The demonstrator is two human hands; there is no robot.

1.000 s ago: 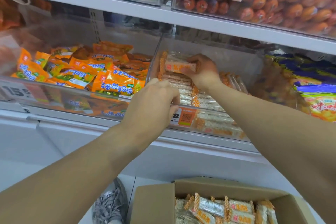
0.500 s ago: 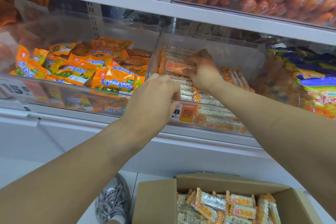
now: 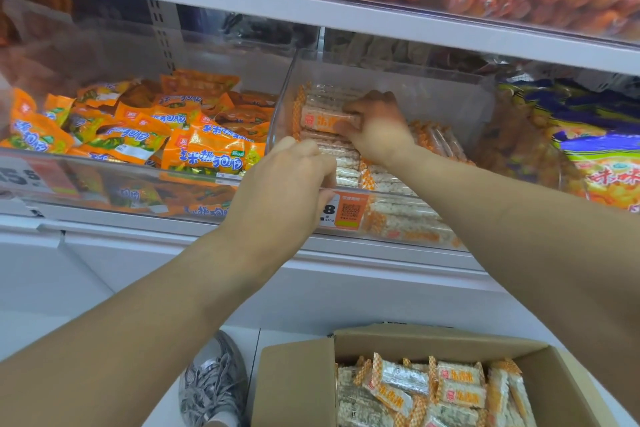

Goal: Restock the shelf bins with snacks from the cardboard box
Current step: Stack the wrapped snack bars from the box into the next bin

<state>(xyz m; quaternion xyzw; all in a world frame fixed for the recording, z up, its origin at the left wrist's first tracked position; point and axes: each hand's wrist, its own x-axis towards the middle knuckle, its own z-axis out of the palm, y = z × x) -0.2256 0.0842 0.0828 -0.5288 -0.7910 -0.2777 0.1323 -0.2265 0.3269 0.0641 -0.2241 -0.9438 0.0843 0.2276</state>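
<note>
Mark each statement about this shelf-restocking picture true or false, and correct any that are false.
1. The right hand holds a snack bar inside the clear bin. True.
2. The cardboard box on the floor is empty. False: it holds many wrapped snack bars.
3. The left hand is at the front edge of the same clear bin. True.
4. The bin to the left holds blue packets. False: it holds orange packets.
5. A grey sneaker shows beside the box. True.
</note>
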